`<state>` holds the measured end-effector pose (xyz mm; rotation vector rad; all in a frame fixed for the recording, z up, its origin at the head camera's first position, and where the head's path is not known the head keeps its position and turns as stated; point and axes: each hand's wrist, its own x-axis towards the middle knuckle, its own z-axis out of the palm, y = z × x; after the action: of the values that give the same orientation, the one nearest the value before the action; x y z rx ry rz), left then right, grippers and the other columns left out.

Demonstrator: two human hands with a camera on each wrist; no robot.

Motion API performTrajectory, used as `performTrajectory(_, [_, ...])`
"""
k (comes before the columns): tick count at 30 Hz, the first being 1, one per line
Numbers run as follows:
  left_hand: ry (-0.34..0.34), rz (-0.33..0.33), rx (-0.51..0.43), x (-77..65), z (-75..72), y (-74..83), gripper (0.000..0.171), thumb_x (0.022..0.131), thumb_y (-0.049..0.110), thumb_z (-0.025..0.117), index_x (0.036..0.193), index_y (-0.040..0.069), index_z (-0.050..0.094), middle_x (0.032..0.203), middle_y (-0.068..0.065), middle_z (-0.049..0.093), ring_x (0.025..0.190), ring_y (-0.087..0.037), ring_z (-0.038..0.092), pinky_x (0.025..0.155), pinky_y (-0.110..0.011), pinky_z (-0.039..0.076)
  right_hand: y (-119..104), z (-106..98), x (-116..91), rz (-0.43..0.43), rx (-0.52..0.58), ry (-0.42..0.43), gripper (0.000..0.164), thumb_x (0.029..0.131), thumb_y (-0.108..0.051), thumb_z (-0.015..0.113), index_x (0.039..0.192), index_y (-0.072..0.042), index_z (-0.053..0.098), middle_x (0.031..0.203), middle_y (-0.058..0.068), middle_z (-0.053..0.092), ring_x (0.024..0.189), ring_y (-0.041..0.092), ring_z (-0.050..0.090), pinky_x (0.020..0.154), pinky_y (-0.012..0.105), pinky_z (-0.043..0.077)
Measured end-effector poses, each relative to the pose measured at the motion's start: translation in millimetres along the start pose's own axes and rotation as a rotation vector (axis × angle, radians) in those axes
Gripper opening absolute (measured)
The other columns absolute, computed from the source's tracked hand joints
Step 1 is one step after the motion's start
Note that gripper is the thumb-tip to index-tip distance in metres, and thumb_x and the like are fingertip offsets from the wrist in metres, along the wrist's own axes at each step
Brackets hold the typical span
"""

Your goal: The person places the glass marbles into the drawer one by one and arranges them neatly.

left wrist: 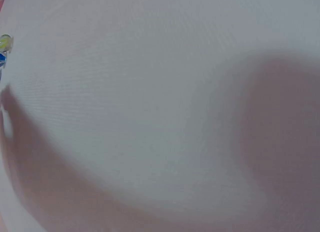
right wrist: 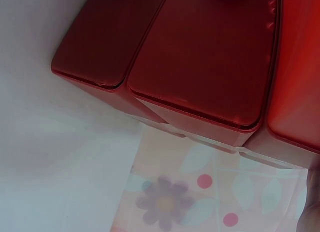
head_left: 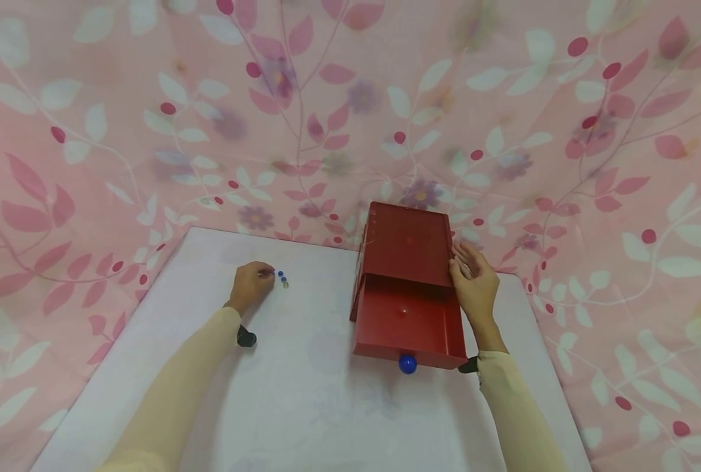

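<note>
My left hand [head_left: 251,285] is low over the white table on the left, fingers bent and fingertips beside a few small glass marbles. Two are blue [head_left: 280,274] and one is a clear yellowish marble [head_left: 286,285]; that marble [left wrist: 6,42] also shows at the left wrist view's edge. I cannot tell whether the fingertips pinch anything. My right hand [head_left: 477,288] rests along the right side of a red drawer cabinet [head_left: 409,242], fingers extended. Its drawer [head_left: 406,321] is pulled out toward me, a blue round knob [head_left: 408,364] on the front.
The white table [head_left: 303,406] reaches back to a pink flowered cloth [head_left: 326,131] that hangs behind and on both sides. Red side panels [right wrist: 200,57] of the cabinet fill the upper part of the right wrist view. Dark wrist cameras [head_left: 246,337] are worn on both wrists.
</note>
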<state>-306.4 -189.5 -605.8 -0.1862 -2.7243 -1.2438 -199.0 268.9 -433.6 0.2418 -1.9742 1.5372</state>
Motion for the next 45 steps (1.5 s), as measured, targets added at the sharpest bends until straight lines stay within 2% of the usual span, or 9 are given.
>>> performTrajectory(8, [0.034, 0.074, -0.066, 1.4, -2.8, 8.0, 0.02, 0.082, 0.0, 0.07, 0.102, 0.0, 0.072, 0.102, -0.015, 0.069, 0.096, -0.029, 0.064, 0.087, -0.044, 0.053, 2, -1, -2, 0.012, 0.012, 0.0, 0.04, 0.084, 0.014, 0.063, 0.124, 0.012, 0.058, 0.121, 0.03, 0.061, 0.112, 0.05, 0.055, 0.093, 0.034, 0.05])
performTrajectory(11, [0.053, 0.123, -0.09, 2.8, -0.6, 12.5, 0.019, 0.08, -0.002, 0.07, 0.1, 0.0, 0.072, 0.099, -0.013, 0.069, 0.092, -0.026, 0.066, 0.084, -0.04, 0.055, 3, -1, -3, 0.012, 0.015, -0.001, 0.04, 0.084, 0.015, 0.063, 0.124, 0.013, 0.058, 0.12, 0.031, 0.06, 0.112, 0.052, 0.055, 0.092, 0.034, 0.05])
performTrajectory(14, [0.077, 0.2, -0.135, 4.6, -0.1, 21.9, 0.019, 0.079, -0.004, 0.069, 0.098, -0.002, 0.071, 0.096, -0.013, 0.068, 0.089, -0.026, 0.067, 0.081, -0.037, 0.057, 3, 0, -3, 0.008, 0.01, 0.001, 0.04, 0.084, 0.015, 0.063, 0.123, 0.013, 0.058, 0.12, 0.031, 0.061, 0.112, 0.052, 0.055, 0.092, 0.033, 0.05])
performTrajectory(18, [0.099, 0.266, -0.186, 5.9, -1.4, 36.0, 0.02, 0.078, -0.007, 0.068, 0.097, -0.002, 0.07, 0.097, -0.012, 0.068, 0.091, -0.025, 0.067, 0.08, -0.032, 0.057, 3, 0, -1, 0.003, 0.008, 0.003, 0.04, 0.084, 0.015, 0.063, 0.124, 0.012, 0.058, 0.12, 0.031, 0.061, 0.112, 0.05, 0.055, 0.092, 0.033, 0.05])
performTrajectory(26, [0.091, 0.286, -0.234, 2.5, -4.5, 50.6, 0.024, 0.078, -0.01, 0.067, 0.1, 0.0, 0.071, 0.099, -0.01, 0.069, 0.094, -0.024, 0.066, 0.081, -0.03, 0.056, 1, 0, -2, 0.012, 0.014, 0.007, 0.04, 0.084, 0.015, 0.064, 0.123, 0.012, 0.058, 0.119, 0.031, 0.061, 0.112, 0.051, 0.055, 0.092, 0.032, 0.051])
performTrajectory(32, [0.101, 0.34, -0.276, 2.2, -5.3, 59.2, 0.021, 0.08, -0.007, 0.068, 0.099, 0.002, 0.072, 0.099, -0.009, 0.07, 0.092, -0.024, 0.067, 0.08, -0.03, 0.057, -2, 1, -1, 0.014, 0.012, 0.01, 0.039, 0.083, 0.015, 0.063, 0.122, 0.014, 0.058, 0.119, 0.033, 0.06, 0.111, 0.052, 0.055, 0.092, 0.033, 0.051])
performTrajectory(41, [0.093, 0.401, -0.338, 0.8, -6.5, 85.6, 0.019, 0.081, -0.007, 0.07, 0.098, 0.001, 0.072, 0.097, -0.007, 0.07, 0.091, -0.022, 0.068, 0.08, -0.027, 0.056, -3, 1, 0, 0.011, 0.012, 0.008, 0.04, 0.084, 0.015, 0.063, 0.123, 0.012, 0.058, 0.12, 0.03, 0.061, 0.112, 0.05, 0.056, 0.093, 0.034, 0.05])
performTrajectory(45, [0.095, 0.436, -0.361, -0.3, -5.9, 97.2, 0.017, 0.081, -0.007, 0.07, 0.097, 0.0, 0.072, 0.096, -0.007, 0.069, 0.09, -0.022, 0.068, 0.079, -0.029, 0.057, -3, 1, 0, 0.009, 0.013, 0.012, 0.04, 0.084, 0.015, 0.063, 0.123, 0.012, 0.058, 0.119, 0.031, 0.061, 0.112, 0.05, 0.056, 0.092, 0.033, 0.051])
